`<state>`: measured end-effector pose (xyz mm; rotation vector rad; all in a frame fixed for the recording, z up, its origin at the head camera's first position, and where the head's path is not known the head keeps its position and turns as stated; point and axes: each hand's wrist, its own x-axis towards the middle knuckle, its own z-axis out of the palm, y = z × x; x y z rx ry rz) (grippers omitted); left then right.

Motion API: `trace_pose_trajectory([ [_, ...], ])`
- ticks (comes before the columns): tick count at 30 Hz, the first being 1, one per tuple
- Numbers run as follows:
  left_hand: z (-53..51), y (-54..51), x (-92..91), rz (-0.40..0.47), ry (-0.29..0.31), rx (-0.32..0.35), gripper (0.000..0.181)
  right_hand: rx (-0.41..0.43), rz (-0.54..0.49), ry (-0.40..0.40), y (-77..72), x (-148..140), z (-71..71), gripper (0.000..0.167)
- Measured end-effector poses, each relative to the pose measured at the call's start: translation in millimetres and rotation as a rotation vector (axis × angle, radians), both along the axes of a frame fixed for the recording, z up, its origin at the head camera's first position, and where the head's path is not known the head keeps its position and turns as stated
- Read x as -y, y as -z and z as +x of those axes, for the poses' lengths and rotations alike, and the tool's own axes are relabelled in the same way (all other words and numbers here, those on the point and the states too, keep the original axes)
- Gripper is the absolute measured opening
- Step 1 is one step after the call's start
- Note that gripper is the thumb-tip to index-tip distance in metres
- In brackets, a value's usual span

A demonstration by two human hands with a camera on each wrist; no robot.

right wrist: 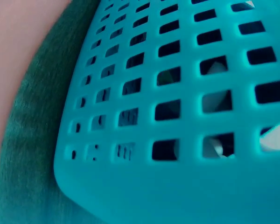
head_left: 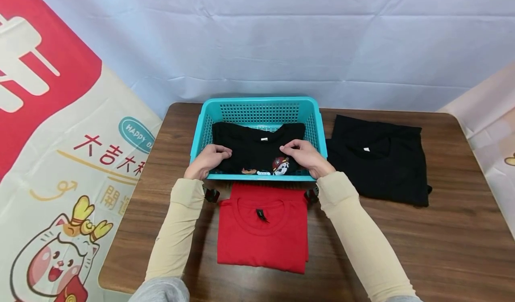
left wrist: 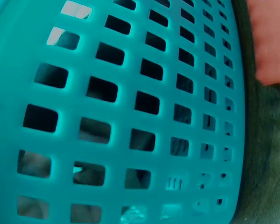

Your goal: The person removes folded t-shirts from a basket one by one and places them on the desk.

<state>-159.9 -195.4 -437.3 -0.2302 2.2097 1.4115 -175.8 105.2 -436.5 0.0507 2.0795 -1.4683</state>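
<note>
A folded black T-shirt with a white neck label and a cartoon print along its near edge lies inside a turquoise plastic basket. My left hand reaches over the basket's near left corner and pinches the shirt's left side between thumb and fingers. On the other side, my right hand pinches the shirt near the right, just above the cartoon dog print. Both wrist views are filled by the basket's perforated wall, with dark cloth behind its holes; the fingers are hidden there.
A folded red T-shirt lies on the wooden table directly in front of the basket, between the forearms. Right of the basket are folded black garments, the upper one showing a white label. A pale cloth backdrop hangs behind the table.
</note>
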Motion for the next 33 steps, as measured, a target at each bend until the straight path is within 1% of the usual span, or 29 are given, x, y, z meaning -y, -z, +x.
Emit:
trace_pose_trajectory([
  [3,0.7,-0.3,0.5,0.020,0.010,-0.021,0.034,-0.026,-0.008,0.037,-0.5,-0.5,0.1,0.031],
  [5,1.0,-0.7,2.0,0.030,0.033,-0.027,0.036,-0.039,-0.021,0.056,-0.6,-0.7,-0.2,0.028],
  [7,1.0,-1.6,3.9,0.046,0.054,-0.022,0.040,-0.048,-0.035,0.061,-0.6,-1.1,-0.9,0.028],
  [9,0.2,-2.3,5.7,0.066,0.059,-0.009,0.043,-0.047,-0.051,0.057,-0.4,-1.6,-1.8,0.031],
  [11,-0.7,-2.0,6.7,0.082,0.051,0.004,0.043,-0.029,-0.058,0.045,-0.1,-2.3,-2.7,0.037],
  [14,-2.0,-1.5,6.4,0.092,0.019,0.028,0.044,0.016,-0.046,0.024,0.6,-3.7,-3.8,0.043],
  [17,-2.8,-0.9,5.6,0.076,0.006,0.050,0.046,0.054,-0.025,-0.005,0.8,-4.5,-4.6,0.046],
  [21,-3.4,-1.5,5.7,0.057,0.032,0.065,0.048,0.080,-0.013,-0.042,-0.2,-4.1,-4.8,0.046],
  [25,-2.9,-3.2,6.2,0.058,0.059,0.079,0.048,0.100,-0.010,-0.081,-1.9,-3.5,-3.6,0.045],
  [27,-2.7,-3.7,6.0,0.048,0.064,0.088,0.048,0.111,-0.007,-0.097,-2.3,-3.0,-2.8,0.044],
  [29,-3.0,-3.5,5.7,0.034,0.071,0.086,0.050,0.114,0.004,-0.113,-2.3,-2.3,-2.3,0.044],
  [31,-3.5,-3.2,4.9,0.016,0.074,0.079,0.046,0.108,0.021,-0.120,-1.6,-1.7,-2.3,0.042],
  [33,-4.3,-2.1,3.9,0.012,0.070,0.065,0.042,0.085,0.034,-0.125,-0.6,-1.4,-2.6,0.039],
])
